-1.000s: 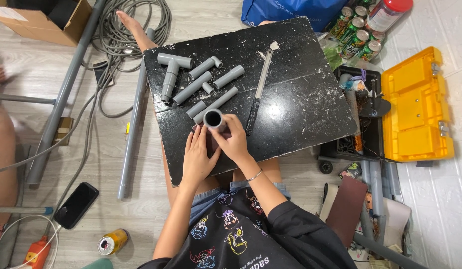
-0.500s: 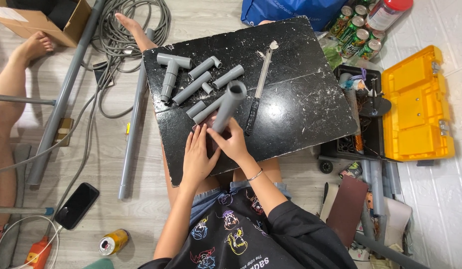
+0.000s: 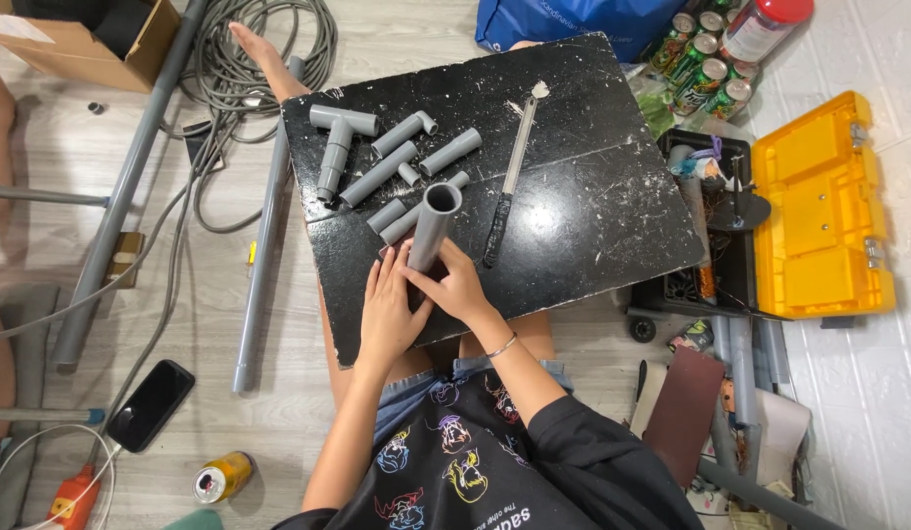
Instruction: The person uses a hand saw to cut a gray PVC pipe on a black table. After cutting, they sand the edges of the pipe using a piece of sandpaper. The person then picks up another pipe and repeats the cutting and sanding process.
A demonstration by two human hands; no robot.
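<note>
Both hands closed around the lower end of a grey pipe (image 3: 432, 228), left hand (image 3: 391, 312) wrapping it from the 9 o'clock side, right hand (image 3: 457, 287) gripping from 3 o'clock with a thin bracelet at the wrist. Pipe held upright near the front edge of the black bench (image 3: 593, 216), open mouth tipped toward the camera. Just beyond, at 11 o'clock: short pipe pieces (image 3: 387, 169) lying loose and a grey tee fitting (image 3: 336, 132) with a stub attached. At 1 o'clock of the hands: long narrow saw blade (image 3: 509, 177) with a dark taped handle, lying flat, clear of the pipe. Off the bench at 3 o'clock: open yellow toolbox (image 3: 819, 211) on the floor, drink cans (image 3: 706, 54) at 1 o'clock. At 9 o'clock: long grey pipe (image 3: 259, 265) on the floor, coiled hose (image 3: 259, 59) at 11 o'clock, black phone (image 3: 151, 404) and yellow can (image 3: 220, 477) at 8 o'clock.
</note>
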